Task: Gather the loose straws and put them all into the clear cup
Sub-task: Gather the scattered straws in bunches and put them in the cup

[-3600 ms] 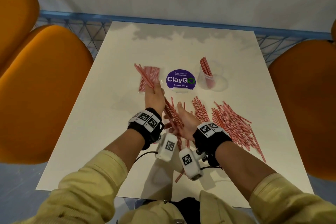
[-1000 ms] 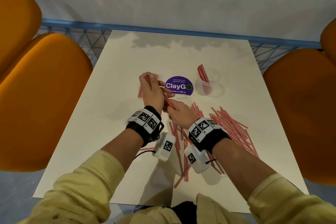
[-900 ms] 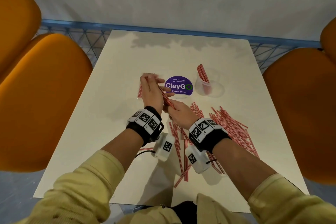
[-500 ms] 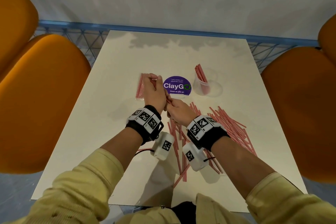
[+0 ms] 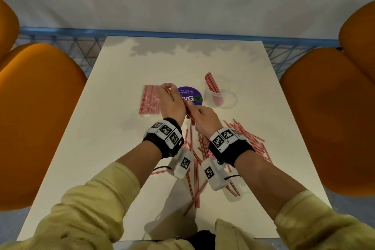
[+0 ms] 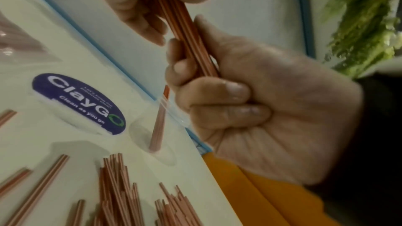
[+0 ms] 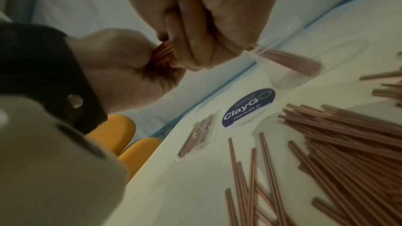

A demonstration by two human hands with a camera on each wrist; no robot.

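over glossy table (image 5: 113, 128), both hands grip thin straws (image 6: 185, 28).

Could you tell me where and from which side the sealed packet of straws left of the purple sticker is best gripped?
Grip the packet across its narrow width near mid-length, coming from above. It lies flat and long, so a middle grip should keep it level.

White table (image 5: 121, 107), orange chairs (image 5: 36, 119)

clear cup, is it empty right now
No, the clear cup already holds a few red straws leaning against its left rim.
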